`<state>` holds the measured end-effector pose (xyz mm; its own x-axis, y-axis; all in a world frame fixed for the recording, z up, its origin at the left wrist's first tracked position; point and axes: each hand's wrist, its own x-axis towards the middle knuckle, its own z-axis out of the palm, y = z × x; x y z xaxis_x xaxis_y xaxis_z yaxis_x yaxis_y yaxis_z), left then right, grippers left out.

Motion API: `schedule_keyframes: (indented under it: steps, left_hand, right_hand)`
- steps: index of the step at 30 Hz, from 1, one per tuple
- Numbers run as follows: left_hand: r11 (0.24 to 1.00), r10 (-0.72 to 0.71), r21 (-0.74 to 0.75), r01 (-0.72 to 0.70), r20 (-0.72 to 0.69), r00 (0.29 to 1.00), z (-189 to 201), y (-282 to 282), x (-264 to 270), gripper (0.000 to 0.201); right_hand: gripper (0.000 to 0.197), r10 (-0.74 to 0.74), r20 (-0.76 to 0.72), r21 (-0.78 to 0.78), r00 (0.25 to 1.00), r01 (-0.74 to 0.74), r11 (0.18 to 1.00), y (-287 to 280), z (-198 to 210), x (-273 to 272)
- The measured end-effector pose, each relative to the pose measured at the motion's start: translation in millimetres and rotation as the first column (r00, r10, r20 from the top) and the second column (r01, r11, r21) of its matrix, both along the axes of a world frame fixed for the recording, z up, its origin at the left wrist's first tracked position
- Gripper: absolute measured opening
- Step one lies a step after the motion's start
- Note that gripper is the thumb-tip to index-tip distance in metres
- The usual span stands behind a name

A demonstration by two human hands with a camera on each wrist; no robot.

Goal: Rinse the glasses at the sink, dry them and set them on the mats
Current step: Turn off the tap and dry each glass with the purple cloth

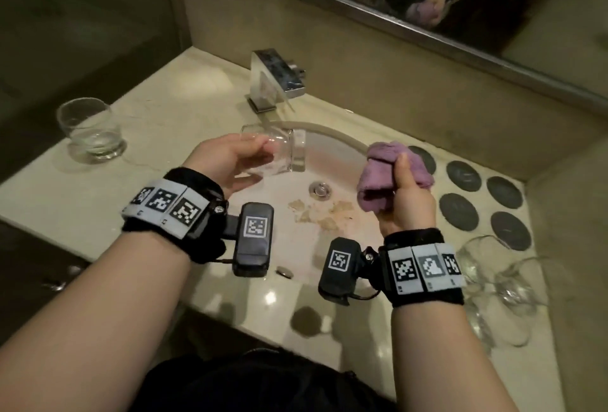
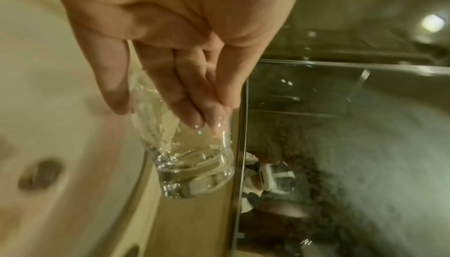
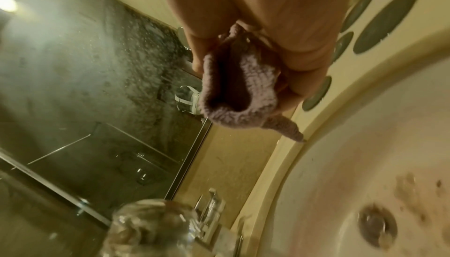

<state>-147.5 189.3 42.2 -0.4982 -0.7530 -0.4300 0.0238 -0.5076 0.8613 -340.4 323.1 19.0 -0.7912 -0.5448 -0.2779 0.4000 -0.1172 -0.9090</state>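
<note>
Tumbler [image 1: 275, 152] on its side above the sink [image 1: 332, 140], gripped by our left hand [image 1: 227, 161] | purple cloth [image 1: 388, 174] bunched in our right hand's [image 1: 408, 204] fist, mats [image 1: 459, 211] just beyond | risk: wet glass may slip from our fingers [image 2: 185, 95] into the basin.

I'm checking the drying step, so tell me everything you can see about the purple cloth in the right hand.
The purple cloth is a small towel of looped terry fabric in a dull lilac, bunched and folded into a wad. The right hand grips it with the fingers curled round it and the thumb pressed along its side, holding it up above the right part of the sink basin. In the right wrist view its folds form an open pocket and one corner hangs loose. It is apart from the glass and touches only the hand.
</note>
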Motion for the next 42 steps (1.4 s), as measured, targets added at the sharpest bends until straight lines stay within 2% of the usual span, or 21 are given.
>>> schedule_keyframes:
  steps: [2, 5, 8, 9, 10, 12, 13, 16, 19, 21, 22, 24, 25, 27, 28, 30, 33, 37, 40, 41, 42]
  left_hand:
    - [0.981, 0.023, 0.192, 0.007, -0.157, 0.987, -1, 9, -20, 0.015]
    - [0.876, 0.152, 0.48, 0.047, -0.368, 0.917, 0, 21, -43, 0.014]
    - [0.789, 0.243, 0.606, 0.104, -0.463, 0.853, 4, 26, -60, 0.009]
    - [0.784, 0.242, 0.61, 0.118, -0.474, 0.846, 6, 26, -65, 0.007]
    - [0.784, 0.233, 0.607, 0.129, -0.481, 0.845, 7, 25, -68, 0.007]
    - [0.789, 0.206, 0.597, 0.143, -0.477, 0.854, 8, 22, -73, 0.009]
    - [0.791, 0.193, 0.594, 0.147, -0.47, 0.862, 7, 20, -74, 0.009]
    - [0.8, 0.118, 0.568, 0.194, -0.465, 0.877, 5, 13, -78, 0.012]
    - [0.812, 0.045, 0.536, 0.229, -0.449, 0.892, 4, 5, -80, 0.011]
    - [0.816, 0.033, 0.533, 0.224, -0.43, 0.902, 3, -1, -80, 0.011]
    - [0.819, 0.035, 0.531, 0.219, -0.427, 0.904, 3, -4, -79, 0.012]
    - [0.82, 0.044, 0.532, 0.212, -0.428, 0.903, 3, -10, -77, 0.013]
    - [0.821, 0.042, 0.529, 0.214, -0.429, 0.902, 3, -12, -77, 0.013]
    - [0.836, 0.013, 0.501, 0.225, -0.427, 0.904, 6, -14, -78, 0.014]
    - [0.847, -0.005, 0.48, 0.228, -0.423, 0.906, 8, -15, -79, 0.014]
    - [0.874, -0.026, 0.433, 0.22, -0.412, 0.911, 12, -16, -80, 0.014]
    - [0.924, -0.071, 0.324, 0.202, -0.373, 0.925, 15, -19, -82, 0.011]
    - [0.954, -0.086, 0.241, 0.179, -0.353, 0.932, 18, -23, -85, 0.016]
    - [0.953, -0.097, 0.232, 0.195, -0.375, 0.922, 21, -23, -88, 0.015]
    - [0.955, -0.107, 0.22, 0.199, -0.369, 0.923, 22, -24, -89, 0.014]
    - [0.957, -0.115, 0.21, 0.201, -0.362, 0.925, 22, -24, -90, 0.014]
  right_hand:
    - [0.036, -0.002, -0.042, 0.04, 0.999, 0.004, 0.999, 11, 1, -18]
    - [0.049, -0.003, -0.064, 0.075, 0.998, 0.008, 0.997, 20, 3, -36]
    - [0.079, 0.041, -0.084, 0.093, 0.996, -0.034, 0.995, 23, 7, -45]
    - [0.085, 0.056, -0.113, 0.101, 0.992, -0.045, 0.994, 23, 8, -48]
    - [0.079, 0.049, -0.158, 0.116, 0.986, -0.031, 0.993, 22, 13, -49]
    - [0.047, 0.03, -0.218, 0.116, 0.976, -0.004, 0.993, 16, 19, -54]
    - [0.04, 0.029, -0.243, 0.098, 0.97, -0.005, 0.995, 11, 23, -54]
    - [0.075, 0.119, -0.397, 0.066, 0.91, -0.101, 0.993, -4, 36, -48]
    - [0.058, 0.388, -0.499, 0.173, 0.775, -0.35, 0.921, -28, 50, -27]
    - [0.059, 0.401, -0.486, 0.091, 0.777, -0.412, 0.907, -46, 57, -12]
    - [0.066, 0.375, -0.467, 0.034, 0.801, -0.408, 0.913, -52, 58, -11]
    - [0.085, 0.418, -0.448, 0.009, 0.79, -0.464, 0.886, -56, 62, -10]
    - [0.073, 0.428, -0.453, 0.017, 0.782, -0.472, 0.881, -56, 59, -11]
    - [0.016, 0.404, -0.434, 0.018, 0.805, -0.44, 0.898, -53, 59, -13]
    - [0.013, 0.373, -0.481, 0.032, 0.793, -0.409, 0.912, -55, 59, -13]
    - [0.041, 0.326, -0.619, 0.077, 0.714, -0.358, 0.931, -59, 57, -13]
    - [0.064, 0.322, -0.619, 0.079, 0.716, -0.352, 0.933, -69, 59, -17]
    - [0.058, 0.219, -0.585, 0.016, 0.781, -0.259, 0.966, -63, 52, -28]
    - [0.048, 0.273, -0.359, -0.064, 0.892, -0.315, 0.947, -59, 52, -26]
    - [0.052, 0.269, -0.347, -0.057, 0.898, -0.307, 0.95, -58, 53, -24]
    - [0.059, 0.269, -0.412, -0.021, 0.871, -0.304, 0.952, -56, 54, -21]
